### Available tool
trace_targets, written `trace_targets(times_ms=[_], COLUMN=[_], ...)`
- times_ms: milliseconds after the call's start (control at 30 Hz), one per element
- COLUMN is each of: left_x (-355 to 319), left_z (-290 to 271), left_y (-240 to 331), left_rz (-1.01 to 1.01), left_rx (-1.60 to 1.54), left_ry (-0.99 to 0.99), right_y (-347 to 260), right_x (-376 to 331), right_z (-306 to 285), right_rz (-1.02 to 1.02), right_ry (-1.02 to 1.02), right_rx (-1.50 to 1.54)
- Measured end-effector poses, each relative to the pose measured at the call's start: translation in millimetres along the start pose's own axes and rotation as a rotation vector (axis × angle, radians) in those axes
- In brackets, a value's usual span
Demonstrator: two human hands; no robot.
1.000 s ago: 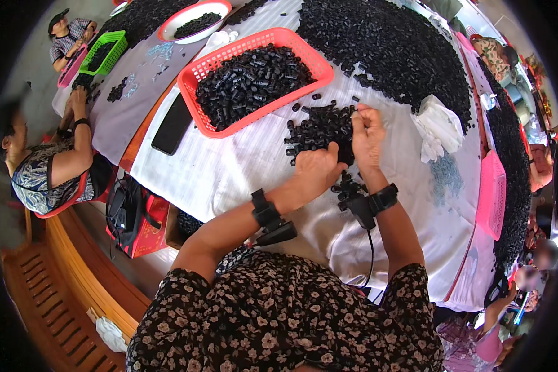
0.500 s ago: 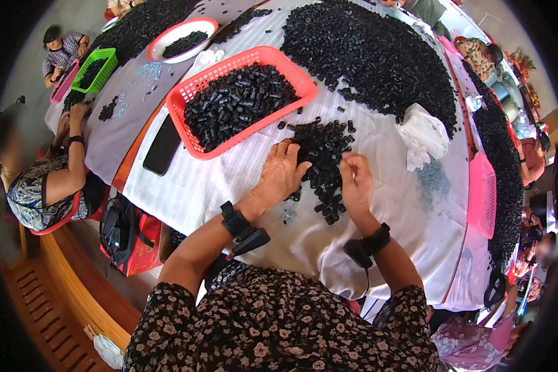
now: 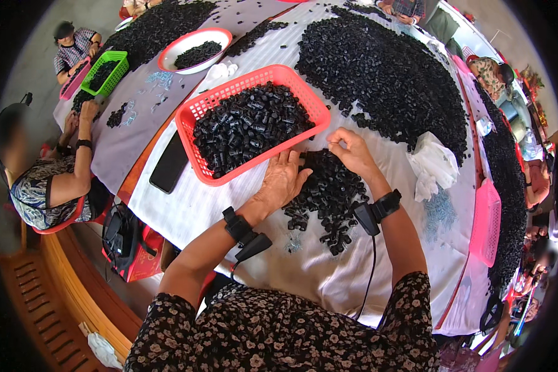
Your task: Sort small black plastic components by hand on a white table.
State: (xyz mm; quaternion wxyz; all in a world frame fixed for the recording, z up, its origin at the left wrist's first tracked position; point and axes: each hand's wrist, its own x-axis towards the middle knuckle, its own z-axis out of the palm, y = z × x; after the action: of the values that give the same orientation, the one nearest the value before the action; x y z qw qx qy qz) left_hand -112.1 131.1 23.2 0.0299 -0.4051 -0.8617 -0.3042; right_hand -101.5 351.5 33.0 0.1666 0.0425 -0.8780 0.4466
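A small heap of short black plastic pieces (image 3: 330, 186) lies on the white cloth in front of me. At its left side my left hand (image 3: 282, 181) rests with fingers stretched out, the fingertips close to the near edge of a red plastic basket (image 3: 245, 172). That basket is full of similar black pieces (image 3: 248, 127). Over the heap's far right edge is my right hand (image 3: 352, 152), its fingers curled and the thumb and forefinger pinched together; anything between them is too small to make out. Several thin clear bits (image 3: 293, 243) lie at the heap's near left.
A black phone (image 3: 168, 164) lies left of the basket. Beyond is a large mound of black pieces (image 3: 384, 74). Crumpled white plastic (image 3: 434, 162) and a pink basket (image 3: 486, 223) are at right. At left, a person (image 3: 59, 173) sits near a green basket (image 3: 108, 75).
My right hand has moved away from my body, from the heap's right side to its far edge. My left hand stays at the heap's left. The whole view has shifted slightly.
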Motion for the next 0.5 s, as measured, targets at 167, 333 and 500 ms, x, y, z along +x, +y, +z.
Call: trace_targets(times_ms=[167, 333, 500], left_x=[4.6, 3.3, -7.4], left_z=[6.1, 2.6, -18.1], left_y=[3.8, -2.3, -1.5], left_rz=[0.05, 0.05, 0.045], left_rx=[0.013, -0.039, -0.243], left_ry=[0.12, 0.043, 0.02], right_y=[-0.8, -13.5, -10.6], right_x=[8.9, 4.7, -10.5], right_z=[17.8, 8.9, -16.5], right_rz=[-0.181, -0.09, -0.023], right_ry=[-0.098, -0.188, -0.007], right_rx=[-0.096, -0.063, 0.182])
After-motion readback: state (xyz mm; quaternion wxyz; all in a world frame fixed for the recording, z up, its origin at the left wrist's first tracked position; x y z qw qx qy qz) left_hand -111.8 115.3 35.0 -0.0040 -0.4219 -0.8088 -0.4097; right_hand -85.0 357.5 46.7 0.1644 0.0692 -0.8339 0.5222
